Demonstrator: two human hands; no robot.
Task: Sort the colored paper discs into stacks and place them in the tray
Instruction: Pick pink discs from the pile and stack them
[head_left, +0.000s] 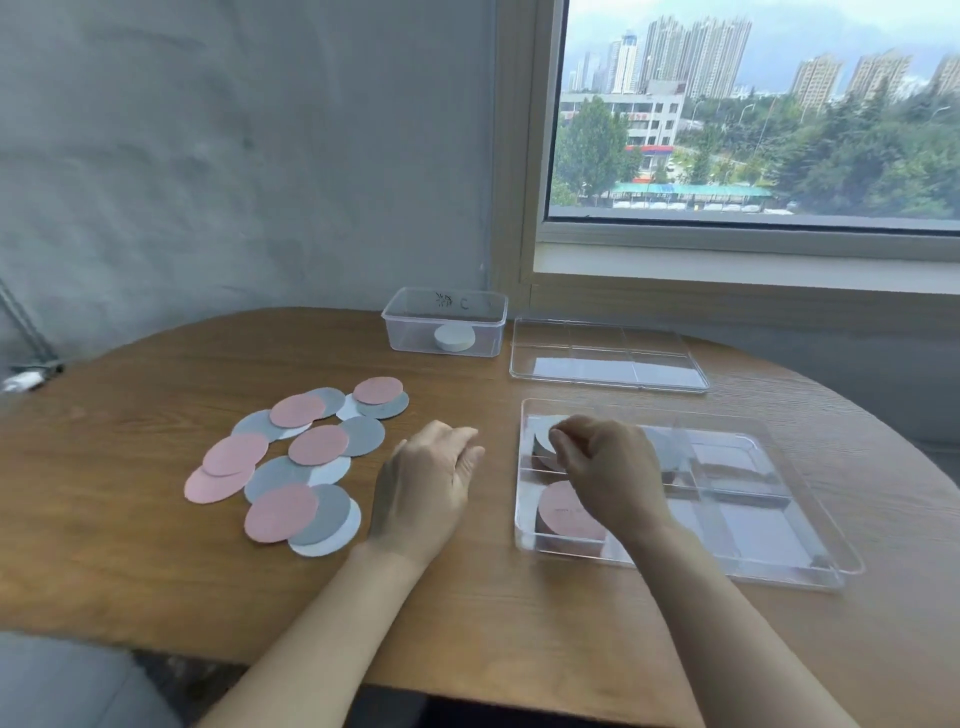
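Note:
Several pink, grey and white paper discs lie scattered and overlapping on the left of the wooden table. A clear divided tray sits on the right. A pink stack fills its near-left compartment. Over the far-left compartment my right hand pinches a white disc with curled fingers, above what looks like a stack there. A grey disc shows faintly behind that hand. My left hand hovers relaxed between the loose discs and the tray, holding nothing.
A small clear box with a white stack inside stands at the back centre. A clear divided lid lies beside it on the right. The wall and window sill run close behind the table's far edge.

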